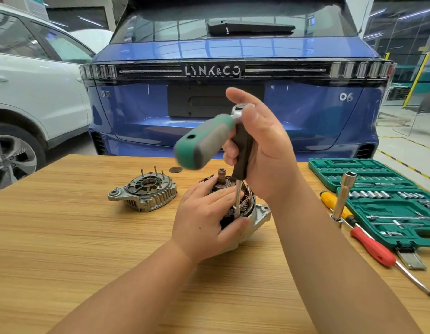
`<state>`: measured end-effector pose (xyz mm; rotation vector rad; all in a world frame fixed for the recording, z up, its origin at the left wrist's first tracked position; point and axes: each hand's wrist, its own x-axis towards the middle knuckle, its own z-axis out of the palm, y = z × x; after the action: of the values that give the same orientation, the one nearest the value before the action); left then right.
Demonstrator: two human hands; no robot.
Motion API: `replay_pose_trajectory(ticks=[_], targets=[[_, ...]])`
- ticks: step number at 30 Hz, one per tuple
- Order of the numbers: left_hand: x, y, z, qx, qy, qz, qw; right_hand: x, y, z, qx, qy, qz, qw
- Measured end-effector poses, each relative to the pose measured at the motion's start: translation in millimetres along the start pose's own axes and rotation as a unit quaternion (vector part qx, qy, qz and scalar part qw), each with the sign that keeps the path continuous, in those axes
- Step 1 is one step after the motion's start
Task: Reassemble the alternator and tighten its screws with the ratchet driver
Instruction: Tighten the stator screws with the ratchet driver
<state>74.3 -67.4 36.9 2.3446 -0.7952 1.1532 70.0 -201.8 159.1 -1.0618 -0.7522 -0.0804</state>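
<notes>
The alternator body, with copper windings and an upright shaft, stands on the wooden table at the centre. My left hand grips it from the left and front. My right hand holds the ratchet driver upright by its dark vertical grip; the green-grey handle sticks out to the left, blurred. The driver's steel shank runs down to a socket on the alternator's rim beside my left thumb. The detached rear cover, with several studs, lies to the left.
An open green socket set case lies at the right. In front of it are a yellow screwdriver, a red screwdriver and an upright steel socket bar. A blue car stands behind the table, a white car at the left.
</notes>
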Motion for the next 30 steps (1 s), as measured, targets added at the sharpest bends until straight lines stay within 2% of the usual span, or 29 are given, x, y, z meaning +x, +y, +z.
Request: replay_pose_trajectory(ticks=[4,8,9,12,14,17,21,23,25,27,30], targets=[[-1.6,-0.4,0.8,-0.001,-0.008,-0.003,1.0,-0.2,-5.3,2.7,0.0,0.07,0.017,0.997],[-0.5,0.6,-0.7,-0.001,-0.015,-0.008,1.0,1.3,-9.3,1.0,-0.102,0.161,0.028,0.981],[-0.2,0.5,-0.8,-0.004,-0.014,-0.009,1.0,1.2,-10.3,-0.8,-0.082,0.151,0.047,0.984],[-0.8,-0.5,-0.3,-0.009,-0.012,-0.013,1.0,0.6,-14.6,-6.8,0.051,0.059,0.109,0.991],[-1.1,-1.2,0.3,-0.008,-0.013,-0.011,1.0,-1.6,-13.4,-8.6,0.079,0.009,0.105,0.991],[-0.9,-1.4,0.8,-0.009,-0.014,-0.007,1.0,-3.1,-5.4,-2.1,0.057,-0.021,0.052,0.997],[-1.5,0.5,1.7,-0.011,-0.009,-0.01,1.0,-2.6,0.7,2.3,-0.062,0.037,-0.075,0.995],[-1.1,0.7,1.6,-0.009,-0.005,-0.004,1.0,-1.9,1.5,0.4,-0.105,0.056,-0.099,0.988],[-0.4,0.5,1.3,-0.009,0.001,-0.001,1.0,-2.3,0.4,-0.3,-0.074,0.025,-0.081,0.994],[0.1,-0.1,1.2,-0.012,0.006,-0.002,1.0,-1.6,-2.0,-0.6,0.008,-0.04,-0.048,0.998],[-0.5,0.1,2.0,-0.01,0.006,-0.003,1.0,-0.9,-3.9,-0.8,0.087,-0.1,-0.005,0.991]])
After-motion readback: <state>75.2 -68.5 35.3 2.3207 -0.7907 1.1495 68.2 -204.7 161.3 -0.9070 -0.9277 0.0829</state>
